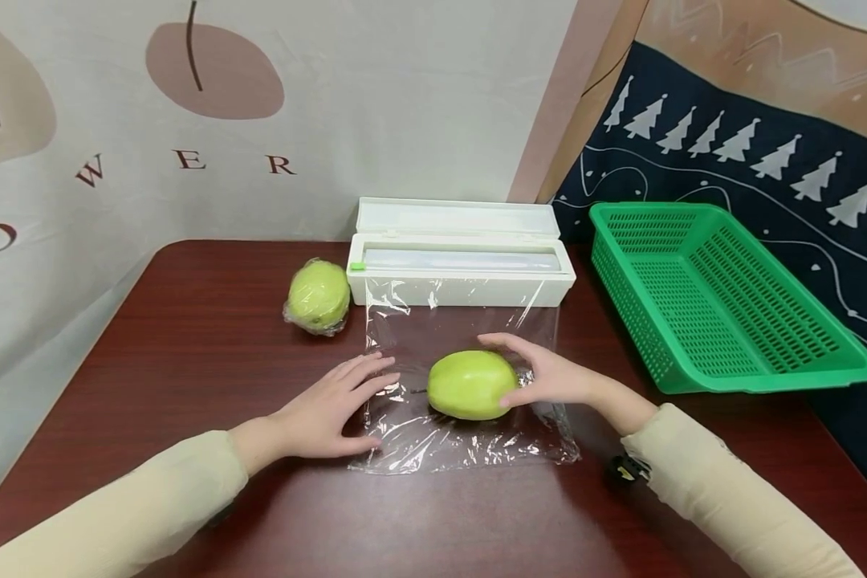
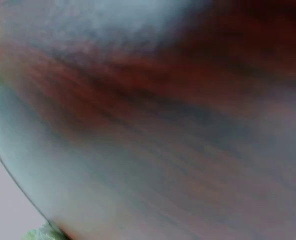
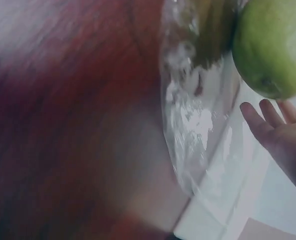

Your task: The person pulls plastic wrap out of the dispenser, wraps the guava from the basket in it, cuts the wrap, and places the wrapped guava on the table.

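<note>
A yellow-green pear [image 1: 471,385] lies on its side on a sheet of clear cling film [image 1: 441,441], its thin stem pointing left. My right hand [image 1: 542,376] is at the pear's right end, thumb against its lower right and fingers spread beyond its upper right side. In the right wrist view, the fingertips of the right hand [image 3: 282,132] come up close to the pear [image 3: 272,47]. On the other side, my left hand [image 1: 325,409] is spread palm down, fingertips over the film's left edge. The left wrist view is mostly blurred tabletop.
The film runs out of a white dispenser box [image 1: 462,291] with its lid raised and a green slider at left. Left of the box sits a film-wrapped green fruit [image 1: 319,295]. A green plastic basket [image 1: 773,381] stands at the right of the dark red table [image 1: 188,337].
</note>
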